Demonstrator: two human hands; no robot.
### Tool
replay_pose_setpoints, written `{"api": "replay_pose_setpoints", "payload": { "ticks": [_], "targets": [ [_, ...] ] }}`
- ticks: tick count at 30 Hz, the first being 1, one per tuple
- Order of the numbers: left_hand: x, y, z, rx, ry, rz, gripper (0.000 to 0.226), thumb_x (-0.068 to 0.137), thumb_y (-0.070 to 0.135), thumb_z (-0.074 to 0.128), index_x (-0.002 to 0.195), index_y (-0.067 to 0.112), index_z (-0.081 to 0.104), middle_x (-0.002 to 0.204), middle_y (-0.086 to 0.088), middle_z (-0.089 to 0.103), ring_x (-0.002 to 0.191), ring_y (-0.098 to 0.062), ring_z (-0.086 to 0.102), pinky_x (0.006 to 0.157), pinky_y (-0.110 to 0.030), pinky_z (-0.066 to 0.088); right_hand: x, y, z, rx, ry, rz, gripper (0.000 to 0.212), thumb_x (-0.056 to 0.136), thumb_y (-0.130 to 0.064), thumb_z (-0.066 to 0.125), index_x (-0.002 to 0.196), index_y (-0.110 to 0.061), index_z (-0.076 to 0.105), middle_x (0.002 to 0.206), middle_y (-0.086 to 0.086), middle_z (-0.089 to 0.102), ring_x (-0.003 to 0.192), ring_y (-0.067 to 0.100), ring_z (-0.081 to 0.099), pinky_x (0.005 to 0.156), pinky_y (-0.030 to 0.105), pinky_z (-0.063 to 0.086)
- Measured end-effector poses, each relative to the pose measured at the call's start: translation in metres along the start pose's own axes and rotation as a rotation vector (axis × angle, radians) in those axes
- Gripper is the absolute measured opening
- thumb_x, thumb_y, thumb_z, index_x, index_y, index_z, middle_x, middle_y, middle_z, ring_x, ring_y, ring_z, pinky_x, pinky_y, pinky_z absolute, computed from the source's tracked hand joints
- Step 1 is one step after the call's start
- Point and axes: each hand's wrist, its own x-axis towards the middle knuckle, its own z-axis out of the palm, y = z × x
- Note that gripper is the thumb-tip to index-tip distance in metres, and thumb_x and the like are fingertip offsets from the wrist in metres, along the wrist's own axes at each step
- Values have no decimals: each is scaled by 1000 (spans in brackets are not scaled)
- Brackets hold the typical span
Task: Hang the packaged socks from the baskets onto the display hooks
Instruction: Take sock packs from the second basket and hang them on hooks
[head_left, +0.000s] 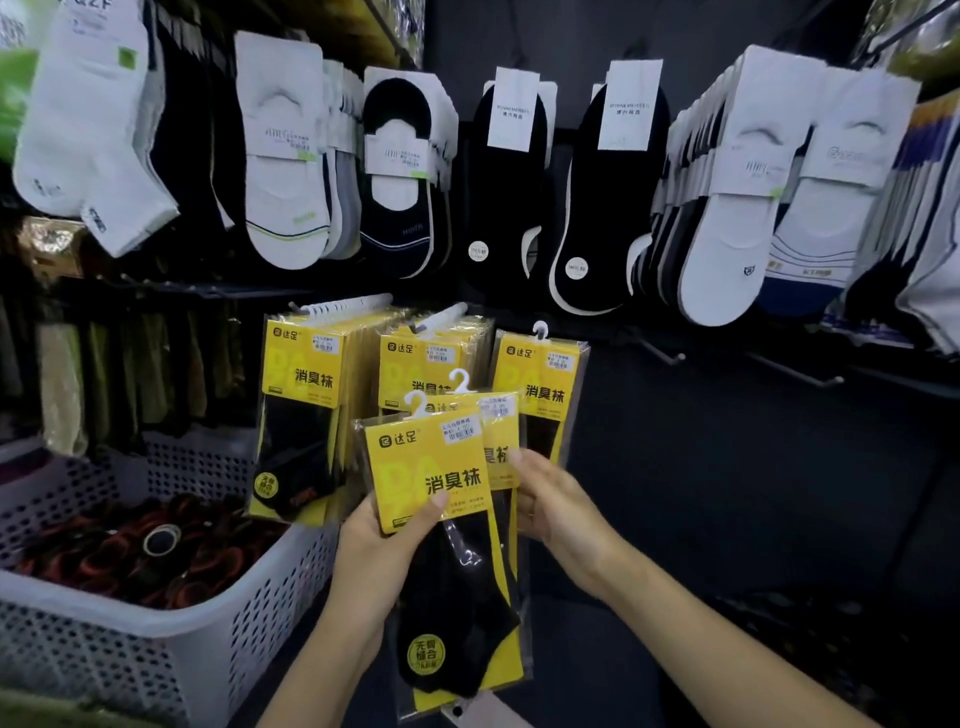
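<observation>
- The front sock pack (436, 467), a yellow card over black socks in clear wrap, stands upright in my left grip (384, 540): thumb across its face, fingers curled behind.
- A second sock pack (501, 431) stands just behind it, shifted right and a little higher; my right grip (556, 509) pinches its right edge.
- Both packs are held in the air, their white hangers pointing up, just near of the hanging rows.
- Behind them the same yellow packs hang on display hooks: a full left row (301, 374), a middle row (415, 358), and a single pack (540, 369) at right.
- Further right, thin metal hooks (670, 356) jut from the dark panel.
- Higher up hang carded white low-cut socks (285, 156) and black low-cut socks (509, 182).
- Near left, a white perforated basket (218, 613) holds dark red-and-black items (130, 556), possibly rolled socks; they are too blurred to be sure.
</observation>
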Motion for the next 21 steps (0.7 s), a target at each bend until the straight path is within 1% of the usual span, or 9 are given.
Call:
{"api": "replay_pose_setpoints", "payload": {
  "ticks": [1,3,6,8,10,12,15,18,21],
  "targets": [
    [-1,-1,2,6,-12,6,35,71,37,73,104,29,66,94,20,73,85,7,66,73,-17,45,-4,0,2,-24,12,-13,33,95,-41,48,120,-24,62,114,-3,71,110,13,65,101,40,46],
    [-1,-2,5,11,-15,18,40,69,37,74,107,29,65,97,18,73,88,5,67,76,-19,47,-10,0,3,-66,66,-57,27,95,-33,51,116,-24,64,109,-6,72,107,8,65,101,37,46],
    [1,-1,2,7,11,26,42,66,38,75,105,31,64,97,18,73,89,3,67,78,-21,48,-15,-3,-4,-50,151,-125,24,95,-28,53,115,-21,64,105,-7,74,102,7,68,94,28,52],
    [4,0,-4,10,52,26,36,67,37,75,101,32,64,93,20,73,86,4,68,74,-19,47,-15,-8,-13,-18,277,-171,22,94,-26,54,111,-20,66,103,-5,74,99,9,69,90,27,54],
    [8,1,-10,20,80,33,28,73,31,76,98,32,64,89,20,73,85,4,67,70,-16,46,-12,-16,-22,10,409,-202,17,93,-25,56,104,-21,68,100,-3,75,96,12,70,87,29,54],
    [11,2,-15,14,100,32,23,77,27,75,97,32,64,87,19,73,85,5,65,68,-15,45,-7,-25,-30,12,486,-221,14,94,-24,56,99,-24,68,98,-3,75,94,11,70,85,28,54],
    [12,4,-19,1,107,30,23,77,26,74,97,31,64,88,16,73,89,1,65,71,-18,45,3,-36,-37,-6,504,-239,14,95,-24,54,100,-26,67,98,-5,75,93,9,70,83,26,54],
    [12,3,-21,-10,114,29,23,77,26,74,97,30,63,90,13,74,91,-2,65,71,-19,46,14,-40,-36,-48,486,-198,15,96,-23,54,104,-21,66,102,0,73,96,13,69,88,31,54],
    [12,2,-22,-8,116,21,25,77,28,75,98,30,63,94,12,73,92,-3,65,70,-19,45,27,-36,-34,-71,510,-150,19,96,-21,53,109,-14,65,106,6,72,100,18,68,95,37,52]
  ]
}}
